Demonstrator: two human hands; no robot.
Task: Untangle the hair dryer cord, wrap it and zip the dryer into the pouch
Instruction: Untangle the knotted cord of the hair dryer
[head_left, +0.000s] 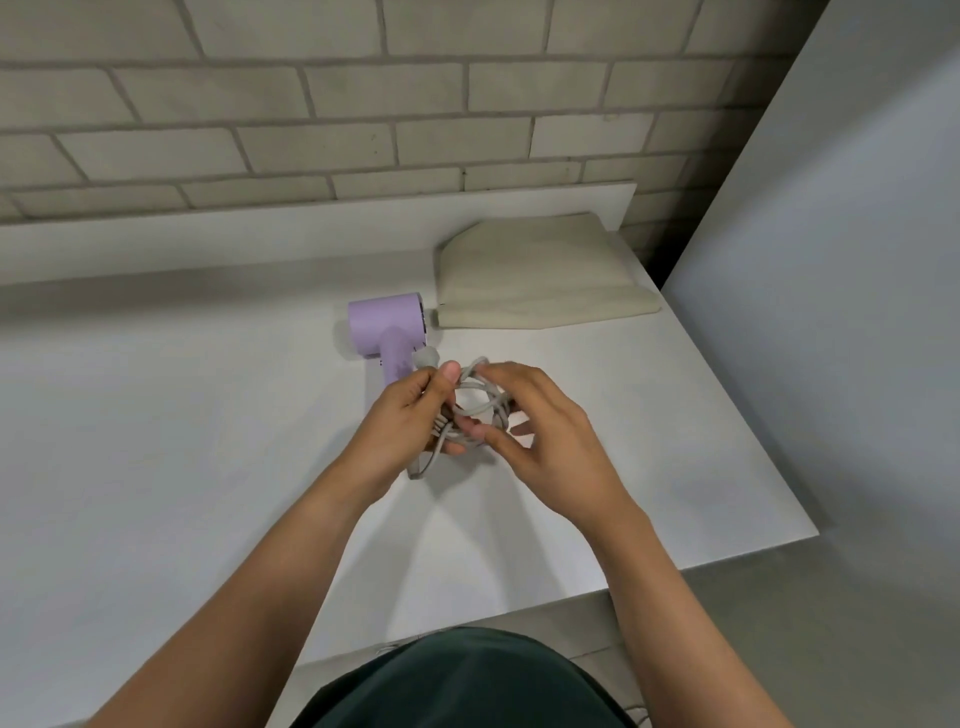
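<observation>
A lilac hair dryer (387, 325) lies on the white table (182, 441), its handle pointing toward me. Its grey cord (480, 400) is bunched in tangled loops just in front of the handle. My left hand (410, 415) grips the left side of the bundle, thumb on top near the grey plug (427, 357). My right hand (540, 431) pinches loops on the right side with fingers and thumb. A beige fabric pouch (540, 280) lies flat behind and to the right of the dryer.
A grey brick wall (363, 104) backs the table, with a low white ledge (260, 234) along it. The table's right edge (753, 415) runs diagonally, with a pale wall panel (857, 312) beyond it. My dark shirt shows at the bottom.
</observation>
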